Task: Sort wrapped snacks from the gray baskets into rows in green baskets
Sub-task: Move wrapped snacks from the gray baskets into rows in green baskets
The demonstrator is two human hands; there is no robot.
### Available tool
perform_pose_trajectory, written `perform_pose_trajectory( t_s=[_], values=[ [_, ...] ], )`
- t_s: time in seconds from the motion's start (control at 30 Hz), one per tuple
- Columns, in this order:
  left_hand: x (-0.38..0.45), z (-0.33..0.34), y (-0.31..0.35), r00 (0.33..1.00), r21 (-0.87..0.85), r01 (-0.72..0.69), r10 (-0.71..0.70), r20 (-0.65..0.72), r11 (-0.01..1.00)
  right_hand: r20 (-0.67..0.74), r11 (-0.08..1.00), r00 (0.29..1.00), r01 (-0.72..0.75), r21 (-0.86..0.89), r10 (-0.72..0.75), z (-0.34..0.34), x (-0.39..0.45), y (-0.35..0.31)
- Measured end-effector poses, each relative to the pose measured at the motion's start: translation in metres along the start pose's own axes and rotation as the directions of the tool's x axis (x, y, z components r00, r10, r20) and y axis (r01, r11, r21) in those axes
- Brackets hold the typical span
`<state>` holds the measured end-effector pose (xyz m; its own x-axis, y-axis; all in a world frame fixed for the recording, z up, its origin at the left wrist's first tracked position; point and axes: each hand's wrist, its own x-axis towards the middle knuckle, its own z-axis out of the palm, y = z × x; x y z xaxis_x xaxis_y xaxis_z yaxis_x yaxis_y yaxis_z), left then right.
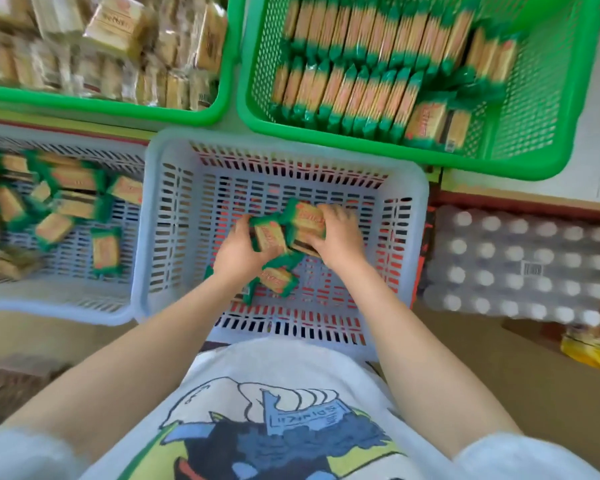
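Both hands, left hand [238,252] and right hand [340,237], clutch green-edged orange wrapped snacks [291,226] inside the pale gray slotted plastic basket [174,216], another snack packet [278,280] lying beneath

Almost no writing can be read with certainty. Red script is printed on the orange faces of the green-edged wrapped snacks [302,221], but it is too blurred to be made out. The same holds for the red print on the clear-wrapped pale cakes [116,20]. On the white printed T-shirt [284,410], a line of blue block characters is drawn across a slanted blue banner [303,412]; it cannot be deciphered. A barcode label [532,270] is stuck on the shrink-wrapped pack of white-capped bottles [520,265], its digits illegible.
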<state>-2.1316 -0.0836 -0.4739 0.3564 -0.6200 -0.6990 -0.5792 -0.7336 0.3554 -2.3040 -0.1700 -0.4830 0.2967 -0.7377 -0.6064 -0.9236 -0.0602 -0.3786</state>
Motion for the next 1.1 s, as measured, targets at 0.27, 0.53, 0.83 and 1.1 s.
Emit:
perform_pose_trajectory(
  t_s=[0.27,0.53,0.83,1.1],
  values=[
    [0.009,-0.003,0.007,0.980,-0.299,0.184,-0.198,-0.016,0.936,-0.125,0.990,0.989,-0.064,0.129,0.080,-0.017,-0.013,0.000],
    [0.011,-0.004,-0.003,0.977,-0.515,0.199,-0.211,0.036,0.834,0.109,0.995,0.992,-0.077,0.063,0.070,-0.002,-0.018,0.007],
    [0.000,-0.018,-0.024,0.982,-0.511,0.179,-0.184,0.042,0.841,0.236,0.949,0.962,-0.195,0.247,0.136,0.000,-0.022,-0.017],
    [-0.031,-0.059,-0.020,0.960,-0.749,0.208,0.017,0.281,0.629,0.255,0.607,0.967,-0.194,0.771,-0.015,-0.034,-0.052,-0.045]
  ],
)
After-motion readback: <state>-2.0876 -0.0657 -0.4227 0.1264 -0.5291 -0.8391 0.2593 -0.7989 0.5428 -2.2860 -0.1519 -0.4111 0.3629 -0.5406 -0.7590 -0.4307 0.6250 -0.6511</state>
